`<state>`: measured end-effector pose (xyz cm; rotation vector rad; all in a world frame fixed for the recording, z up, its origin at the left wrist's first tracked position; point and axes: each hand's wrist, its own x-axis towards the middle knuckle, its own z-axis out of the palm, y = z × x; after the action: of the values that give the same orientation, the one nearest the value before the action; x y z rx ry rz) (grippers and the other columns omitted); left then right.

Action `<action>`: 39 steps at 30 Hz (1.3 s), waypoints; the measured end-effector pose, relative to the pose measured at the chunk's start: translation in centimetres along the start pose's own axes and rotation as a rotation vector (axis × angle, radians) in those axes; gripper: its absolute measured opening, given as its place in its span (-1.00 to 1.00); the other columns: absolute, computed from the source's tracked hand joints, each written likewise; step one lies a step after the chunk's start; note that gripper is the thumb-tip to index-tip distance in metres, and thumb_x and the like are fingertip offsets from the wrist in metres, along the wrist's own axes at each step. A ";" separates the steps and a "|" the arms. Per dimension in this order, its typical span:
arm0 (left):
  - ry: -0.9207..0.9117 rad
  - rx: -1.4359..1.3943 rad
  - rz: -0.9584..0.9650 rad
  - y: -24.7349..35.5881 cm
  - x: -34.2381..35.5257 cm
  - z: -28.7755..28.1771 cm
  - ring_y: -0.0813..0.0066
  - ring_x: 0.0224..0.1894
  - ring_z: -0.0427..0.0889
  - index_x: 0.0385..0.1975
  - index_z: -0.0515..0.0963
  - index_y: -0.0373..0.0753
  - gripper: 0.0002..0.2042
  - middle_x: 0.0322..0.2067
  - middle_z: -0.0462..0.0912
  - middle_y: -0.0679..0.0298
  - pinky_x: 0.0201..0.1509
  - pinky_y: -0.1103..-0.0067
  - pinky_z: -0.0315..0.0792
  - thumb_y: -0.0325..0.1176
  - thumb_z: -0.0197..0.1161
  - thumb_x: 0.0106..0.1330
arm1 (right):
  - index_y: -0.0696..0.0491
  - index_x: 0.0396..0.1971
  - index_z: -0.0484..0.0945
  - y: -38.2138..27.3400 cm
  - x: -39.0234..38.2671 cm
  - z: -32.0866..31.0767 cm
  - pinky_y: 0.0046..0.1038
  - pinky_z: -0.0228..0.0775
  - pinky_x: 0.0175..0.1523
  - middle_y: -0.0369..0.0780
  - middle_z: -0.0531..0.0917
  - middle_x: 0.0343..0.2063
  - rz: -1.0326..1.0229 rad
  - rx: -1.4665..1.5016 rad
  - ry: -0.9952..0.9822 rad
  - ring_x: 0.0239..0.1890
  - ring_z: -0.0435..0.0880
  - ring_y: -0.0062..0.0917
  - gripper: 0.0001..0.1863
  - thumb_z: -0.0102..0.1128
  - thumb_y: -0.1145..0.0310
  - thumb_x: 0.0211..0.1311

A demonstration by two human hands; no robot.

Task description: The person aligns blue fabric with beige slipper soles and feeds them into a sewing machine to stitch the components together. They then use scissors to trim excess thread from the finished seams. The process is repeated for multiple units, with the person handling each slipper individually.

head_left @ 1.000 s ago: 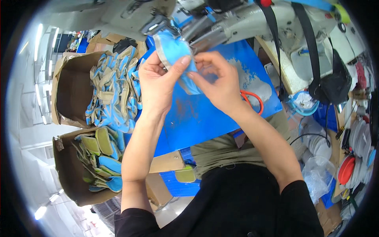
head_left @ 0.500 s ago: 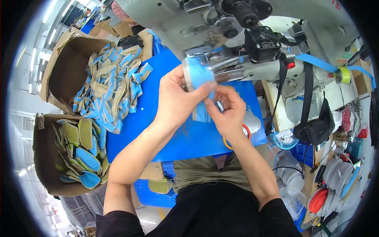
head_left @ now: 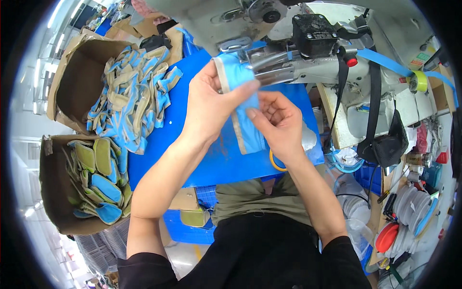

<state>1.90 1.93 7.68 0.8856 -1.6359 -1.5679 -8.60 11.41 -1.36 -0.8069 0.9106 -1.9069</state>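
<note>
A light-blue fabric piece with beige edging (head_left: pixel 249 137) hangs below the head of a grey sewing machine (head_left: pixel 192 21). Its upper end is at the metal parts under the machine head. My left hand (head_left: pixel 209 103) is closed on the fabric's upper left part, thumb lying across its face. At the fabric's right edge, my right hand (head_left: pixel 281 120) has its fingers curled and its thumb tip against the cloth. Below my right hand, an orange ring-shaped handle (head_left: pixel 275 163) shows in part on the blue work surface (head_left: pixel 207 166); the rest is hidden.
An open cardboard box (head_left: pixel 72 86) stands at the left beside a heap of blue and beige strips (head_left: pixel 137 91). Nearer me, another box (head_left: pixel 53 192) holds green and blue padded pieces (head_left: pixel 103 159). Blue tape (head_left: pixel 385 62) runs in from the right; a black pouch (head_left: pixel 385 144) hangs there.
The fabric's lower end has swung out and shows more fully. A silver object seen between my right fingers is now out of sight. The ring handle is more covered.
</note>
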 end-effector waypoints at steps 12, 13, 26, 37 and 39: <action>0.011 -0.087 -0.083 1.1 -0.2 0.4 0.60 -0.25 0.74 0.00 0.54 -0.29 -0.63 -0.21 0.77 0.27 -0.16 0.60 0.64 -0.58 0.50 0.23 | 0.25 0.03 0.64 -2.9 -0.4 0.6 -0.60 0.58 -0.10 -0.21 0.79 -0.21 0.169 0.097 -0.007 -0.21 0.74 -0.70 -0.74 0.32 0.51 0.40; 0.015 -0.086 -0.093 1.3 -0.3 0.6 0.61 -0.26 0.74 0.00 0.53 -0.26 -0.63 -0.22 0.76 0.29 -0.17 0.60 0.64 -0.59 0.50 0.24 | 0.25 0.03 0.64 -3.1 -0.3 0.6 -0.60 0.58 -0.09 -0.21 0.79 -0.21 0.168 0.107 -0.010 -0.20 0.74 -0.69 -0.74 0.32 0.51 0.40; 0.080 -0.091 -0.017 0.1 -0.6 0.5 0.56 -0.15 0.72 0.03 0.49 -0.33 -0.60 -0.15 0.73 0.25 -0.16 0.56 0.64 -0.55 0.50 0.25 | 0.22 0.07 0.62 -4.8 -0.7 -0.4 -0.56 0.54 0.05 -0.24 0.76 -0.12 0.165 -0.030 -0.037 -0.10 0.70 -0.68 -0.70 0.34 0.42 0.44; 0.525 0.778 1.339 10.9 -1.6 -2.2 0.35 0.06 0.59 0.22 0.58 -0.27 -0.44 0.27 0.44 0.14 0.06 0.46 0.57 -0.41 0.59 0.19 | 0.17 0.06 0.62 -9.0 -3.7 -2.9 -0.62 0.46 -0.05 -0.34 0.70 -0.25 0.047 -0.196 0.074 -0.22 0.62 -0.74 -0.72 0.31 0.37 0.47; 0.466 0.908 1.418 12.6 -0.5 -1.1 0.28 0.10 0.58 0.19 0.64 -0.23 -0.44 0.30 0.44 0.13 0.10 0.40 0.53 -0.37 0.63 0.14 | 0.19 0.06 0.62 -9.7 -4.0 -1.8 -0.63 0.48 -0.04 -0.32 0.72 -0.22 0.033 -0.190 0.057 -0.20 0.63 -0.76 -0.72 0.33 0.40 0.46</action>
<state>2.94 2.29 20.32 0.2058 -1.8308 0.3463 -12.34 19.03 5.07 -0.8459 1.1464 -1.8428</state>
